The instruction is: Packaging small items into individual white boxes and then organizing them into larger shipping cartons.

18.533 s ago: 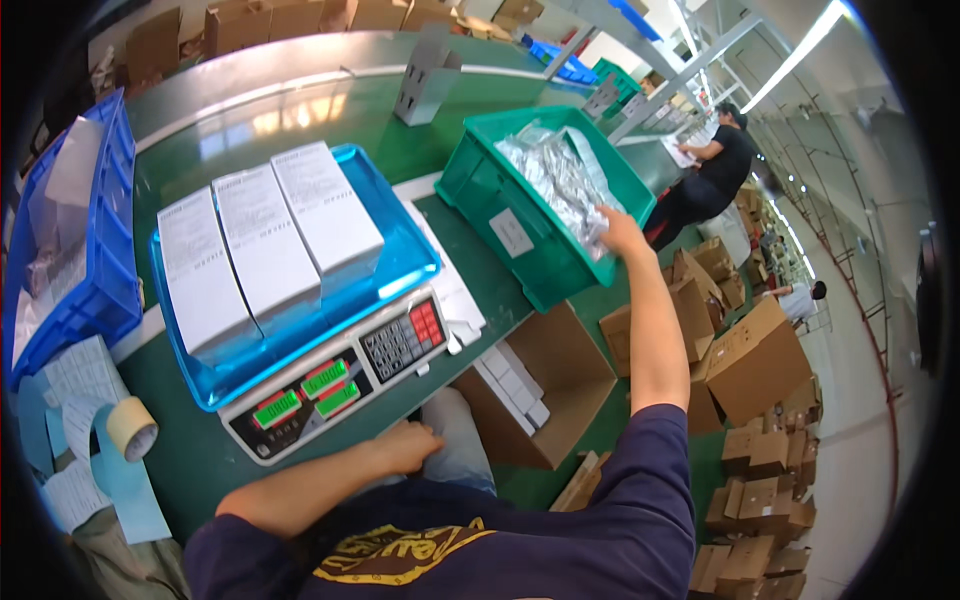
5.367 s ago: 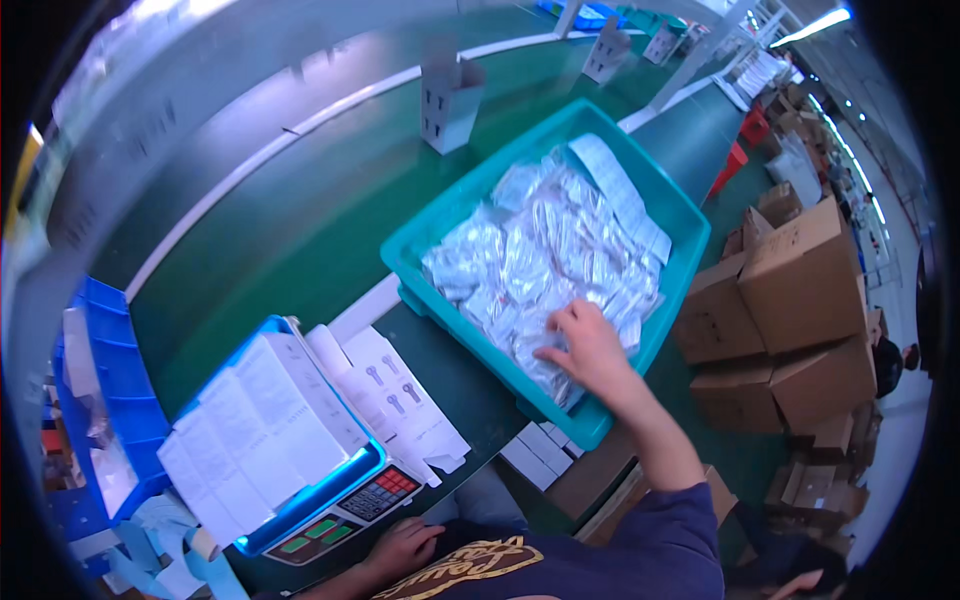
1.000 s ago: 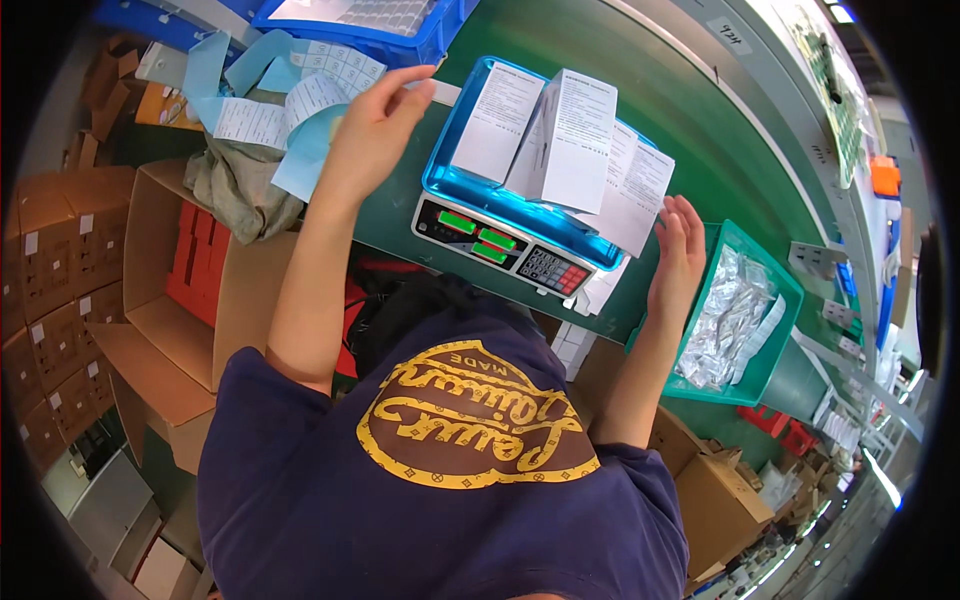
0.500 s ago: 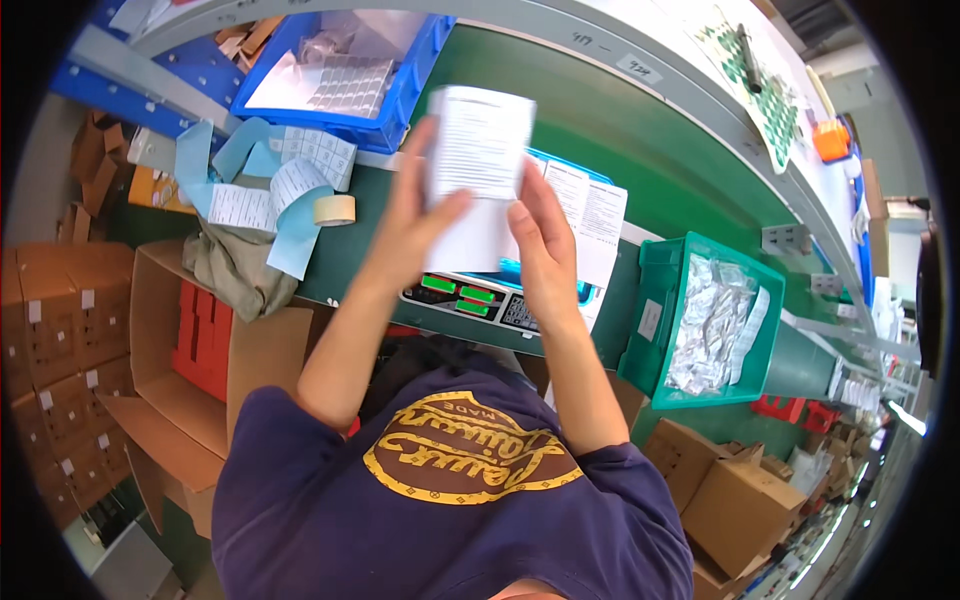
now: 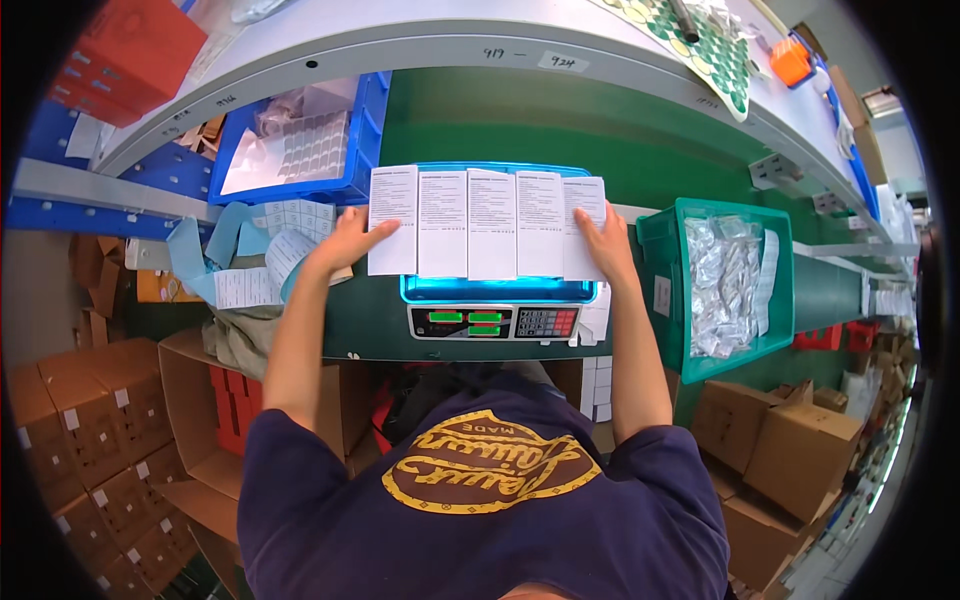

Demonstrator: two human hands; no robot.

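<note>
Several slim white cartons (image 5: pixel 492 240) with small print stand side by side in a row over the blue pan (image 5: pixel 470 290) of a weighing scale (image 5: pixel 495 322). The row reaches past the pan's left side, and the rightmost carton (image 5: pixel 578 255) leans a little. At the left end, my left hand (image 5: pixel 345 240) has its thumb on the edge of the end carton, its fingers spread apart from it. My right hand (image 5: pixel 610 245) grips the rightmost carton, thumb over its face and fingers along its side. The scale's displays glow green below the row.
A green bin (image 5: pixel 690 340) of small clear packets stands to the right. At the back left sits a blue bin (image 5: pixel 365 150), with pale blue label strips (image 5: pixel 235 240) in front. A shelf edge (image 5: pixel 420 45) runs above. Open cardboard boxes (image 5: pixel 200 440) flank me below.
My hands have moved apart. The printed white stack held between them is now a row of cartons over the scale pan. My view has shifted, showing more of the scale.
</note>
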